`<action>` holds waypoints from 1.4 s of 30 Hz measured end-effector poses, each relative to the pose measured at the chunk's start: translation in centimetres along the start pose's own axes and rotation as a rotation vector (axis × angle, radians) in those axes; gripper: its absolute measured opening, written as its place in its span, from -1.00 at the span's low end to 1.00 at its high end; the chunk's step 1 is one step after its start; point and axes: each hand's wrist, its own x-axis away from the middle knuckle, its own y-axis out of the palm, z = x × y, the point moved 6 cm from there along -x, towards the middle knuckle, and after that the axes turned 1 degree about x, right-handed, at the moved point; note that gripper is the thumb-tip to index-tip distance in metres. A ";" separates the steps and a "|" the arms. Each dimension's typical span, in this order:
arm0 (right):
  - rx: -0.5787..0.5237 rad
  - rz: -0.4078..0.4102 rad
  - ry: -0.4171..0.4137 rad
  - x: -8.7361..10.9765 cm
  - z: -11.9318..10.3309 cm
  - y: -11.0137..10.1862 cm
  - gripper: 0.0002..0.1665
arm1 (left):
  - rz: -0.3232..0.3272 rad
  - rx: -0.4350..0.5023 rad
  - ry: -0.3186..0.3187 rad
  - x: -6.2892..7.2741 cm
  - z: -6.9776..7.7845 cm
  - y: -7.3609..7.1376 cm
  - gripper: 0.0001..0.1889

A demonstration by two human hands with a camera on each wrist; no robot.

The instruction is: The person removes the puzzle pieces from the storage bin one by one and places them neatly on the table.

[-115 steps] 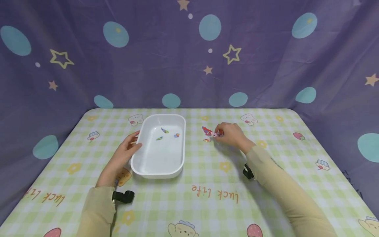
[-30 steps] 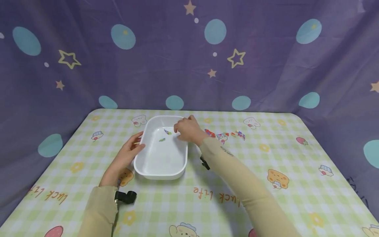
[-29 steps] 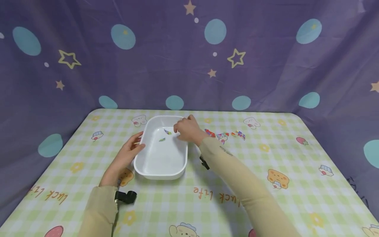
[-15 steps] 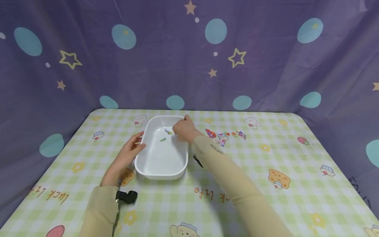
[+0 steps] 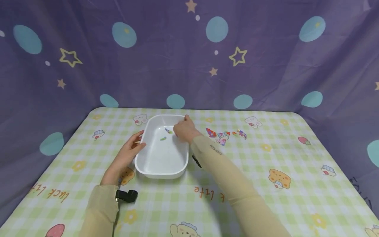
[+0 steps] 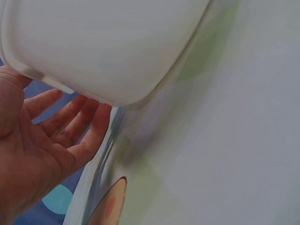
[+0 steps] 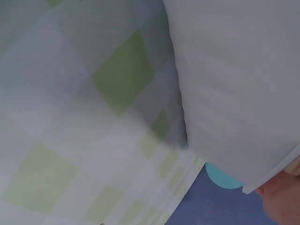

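A white rectangular plastic basin [image 5: 161, 158] stands left of the table's middle. My left hand [image 5: 125, 153] grips its left side, thumb over the rim and fingers against the outer wall; the left wrist view shows these fingers [image 6: 77, 117] bent beneath the rim. My right hand [image 5: 184, 129] reaches over the right rim into the basin, its fingertips hidden. A green flat piece [image 5: 163, 138] and a blue-green flat piece [image 5: 168, 131] lie on the basin floor. In the right wrist view the basin's outer wall [image 7: 234, 93] covers most of the right hand.
Right of the basin lie a red flat piece [image 5: 211, 132], a larger multicoloured piece [image 5: 222, 139], a tiny orange piece [image 5: 234, 133] and a purple-red piece [image 5: 242, 134]. A checked tablecloth [image 5: 251, 210] covers the table; a purple curtain [image 5: 154, 72] hangs behind.
My right hand has moved from the pieces on the table left into the basin, dipping lower over where a small piece showed earlier. My left hand stays at the rim.
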 end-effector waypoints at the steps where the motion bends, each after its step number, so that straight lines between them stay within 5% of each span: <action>1: -0.005 -0.003 0.000 0.0 0.0 0.0 -0.88 | 0.002 -0.001 -0.001 0.0 0.0 0.0 -0.37; 7: -0.057 -0.021 -0.008 0.1 0.1 -0.1 -0.89 | 0.006 -0.007 -0.009 0.0 0.0 0.0 -0.37; 15: -0.228 0.081 -0.036 0.4 0.6 -0.5 -0.92 | 0.005 0.000 -0.012 0.0 0.0 -0.2 -0.38; 25: -0.341 0.110 -0.077 0.9 0.8 -0.7 -0.93 | -0.006 0.011 0.010 0.1 0.1 -0.1 -0.37; 36: -0.616 0.257 -0.230 2.1 0.6 -1.3 -0.84 | -0.001 0.003 0.009 0.1 0.1 0.0 -0.38; 42: -0.657 0.329 -0.269 3.1 0.8 -2.0 -0.79 | 0.000 -0.012 0.006 0.1 0.1 0.0 -0.38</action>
